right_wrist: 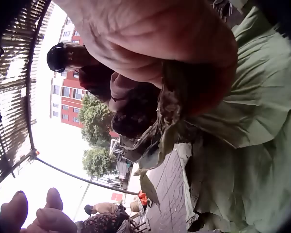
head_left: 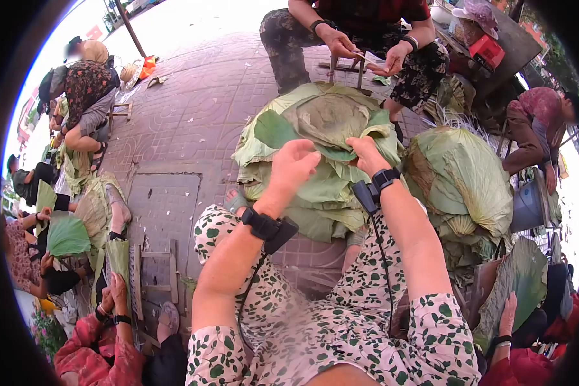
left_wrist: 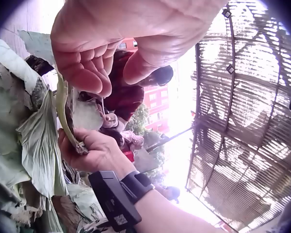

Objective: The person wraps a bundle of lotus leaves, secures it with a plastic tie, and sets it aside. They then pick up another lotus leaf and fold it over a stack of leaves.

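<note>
In front of me lies a broad pile of large lotus leaves point(head_left: 302, 186), green with a dry brownish one in the middle on top. My right hand point(head_left: 370, 156) pinches the edge of a lotus leaf point(right_wrist: 167, 109) at the pile's near side. In the left wrist view that leaf's rolled, withered edge sits between the right thumb and fingers. My left hand point(head_left: 294, 168) hovers just left of it, over the pile, thumb apart from loosely bent fingers and nothing between them. A smaller green leaf piece point(head_left: 275, 129) stands up beyond the left hand.
Another leaf heap point(head_left: 460, 180) stands to the right. Across the pile a seated person point(head_left: 360, 38) handles a thin, pale piece. More people work with leaves at both sides. A small wooden stool frame point(head_left: 156, 273) lies on the paving at left.
</note>
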Available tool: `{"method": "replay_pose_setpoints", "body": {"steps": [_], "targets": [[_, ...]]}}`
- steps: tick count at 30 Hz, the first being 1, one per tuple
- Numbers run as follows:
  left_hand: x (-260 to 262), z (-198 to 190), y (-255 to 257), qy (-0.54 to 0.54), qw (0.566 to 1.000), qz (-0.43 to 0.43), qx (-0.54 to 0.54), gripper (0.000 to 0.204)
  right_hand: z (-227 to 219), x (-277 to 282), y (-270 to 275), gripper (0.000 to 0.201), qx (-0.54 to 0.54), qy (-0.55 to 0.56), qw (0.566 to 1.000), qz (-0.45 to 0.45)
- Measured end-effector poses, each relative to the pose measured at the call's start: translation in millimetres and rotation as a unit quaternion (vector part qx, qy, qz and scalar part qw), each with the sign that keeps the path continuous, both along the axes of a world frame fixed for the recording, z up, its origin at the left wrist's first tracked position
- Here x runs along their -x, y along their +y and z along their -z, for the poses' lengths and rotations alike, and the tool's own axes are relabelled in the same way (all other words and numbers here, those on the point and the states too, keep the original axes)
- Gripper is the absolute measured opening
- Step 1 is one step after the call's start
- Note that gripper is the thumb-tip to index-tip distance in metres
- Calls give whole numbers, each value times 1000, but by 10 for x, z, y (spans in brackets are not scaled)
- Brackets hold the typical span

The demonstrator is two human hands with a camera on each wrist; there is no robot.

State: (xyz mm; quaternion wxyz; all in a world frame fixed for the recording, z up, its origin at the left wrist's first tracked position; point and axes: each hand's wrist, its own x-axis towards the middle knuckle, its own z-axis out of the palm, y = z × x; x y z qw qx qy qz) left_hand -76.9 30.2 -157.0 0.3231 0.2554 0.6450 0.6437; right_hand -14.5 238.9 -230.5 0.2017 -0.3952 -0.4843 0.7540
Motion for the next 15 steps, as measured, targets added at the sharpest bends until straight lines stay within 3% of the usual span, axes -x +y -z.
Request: {"method": "replay_pose_setpoints", "body": {"steps": [1, 2, 3, 4, 5, 7, 9, 11, 15], "targets": [[-11, 12, -16, -1, 1000, -1, -2, 36, -62, -14, -52, 30, -2, -1, 1000, -1], [-41, 35, -37, 193, 981, -16, 24, 41, -192, -60, -140, 30, -6, -11, 1000, -12], [-69, 54, -57, 380, 923, -31, 49, 47, -328, -117, -225, 30, -12, -20, 999, -23], [-103, -12, -98, 450, 890, -11, 70, 58, -409, -180, -287, 29, 4, 2, 999, -52], [-117, 5, -103, 449, 891, -13, 67, 58, -491, -243, -379, 29, 1, 1, 999, -52], [-127, 39, -94, 579, 810, -23, 92, 61, -590, -343, -586, 28, 2, 85, 991, -102], [-129, 19, -81, 581, 807, -9, 107, 63, -637, -419, -741, 26, -1, 96, 985, -144], [-164, -13, -76, 658, 744, -27, 114, 64, -682, -454, -888, 26, -10, 150, 975, -164], [-170, -150, -145, 652, 752, -7, 97, 65, -832, -445, -912, 28, 32, 158, 969, -186]]}}
